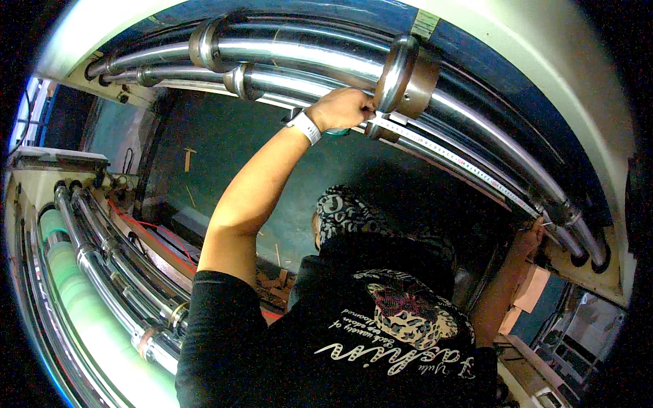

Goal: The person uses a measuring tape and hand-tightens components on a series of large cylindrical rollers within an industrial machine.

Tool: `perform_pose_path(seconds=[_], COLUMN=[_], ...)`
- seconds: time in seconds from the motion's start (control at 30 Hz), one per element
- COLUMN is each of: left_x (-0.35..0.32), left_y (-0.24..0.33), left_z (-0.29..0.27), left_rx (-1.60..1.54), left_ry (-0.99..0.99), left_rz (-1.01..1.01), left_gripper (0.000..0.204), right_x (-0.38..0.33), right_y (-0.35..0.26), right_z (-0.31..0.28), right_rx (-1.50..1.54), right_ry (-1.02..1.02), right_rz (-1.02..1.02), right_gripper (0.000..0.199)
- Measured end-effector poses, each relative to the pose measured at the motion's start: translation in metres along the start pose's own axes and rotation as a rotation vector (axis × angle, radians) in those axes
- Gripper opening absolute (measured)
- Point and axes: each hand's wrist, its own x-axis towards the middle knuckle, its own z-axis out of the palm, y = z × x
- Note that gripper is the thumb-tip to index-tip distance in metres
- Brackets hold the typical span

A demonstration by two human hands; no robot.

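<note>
A tape measure is drawn out along the underside of bright steel shafts, running from mid-frame to the right. My left hand, wearing a white-banded watch, pinches it beside a thick metal collar on the upper shaft. Something teal shows under that palm; its shape is mostly hidden. At the other end, close to the right mount of the shafts, my right hand has its fingers closed at the blade's end. Shadow blurs the detail there.
Pale machine frame arches over the shafts. More shafts and a green-lit roller stand at lower left, with red cable nearby. Scraps lie on the dark floor. Black-and-white patterned cloth sits beyond my black shirt.
</note>
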Motion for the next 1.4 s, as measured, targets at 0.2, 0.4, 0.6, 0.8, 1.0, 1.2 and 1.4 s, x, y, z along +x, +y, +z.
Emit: perform_pose_path(seconds=[0.2,0.4,0.6,0.8,1.0,1.2,1.4], left_x=[0.004,0.008,0.012,0.004,0.006,0.007,0.011], left_y=[-0.016,-0.025,-0.022,-0.009,-0.009,-0.006,-0.015], left_z=[0.017,0.024,0.022,0.004,0.009,0.007,0.013], left_rx=[0.091,0.182,0.133,0.154,0.186,0.175,0.119], left_ry=[0.266,0.367,0.357,0.19,0.204,0.176,0.15], left_rz=[0.246,0.323,0.371,0.286,0.236,0.194,0.18], left_gripper=[0.026,0.028,0.024,0.021,0.022,0.022,0.022], right_x=[0.015,0.043,0.053,0.037,0.034,0.031,0.028], right_y=[0.007,0.024,0.041,0.023,0.02,0.018,0.016], right_z=[-0.009,-0.029,-0.045,-0.016,-0.008,-0.005,-0.004], right_rx=[0.178,0.185,0.252,0.314,0.213,0.167,0.143], right_ry=[-0.054,-0.099,-0.198,-0.477,-0.337,-0.316,-0.305], right_rz=[0.098,0.028,0.01,0.133,0.194,0.113,0.077], right_gripper=[0.032,0.026,0.03,0.037,0.036,0.033,0.031])
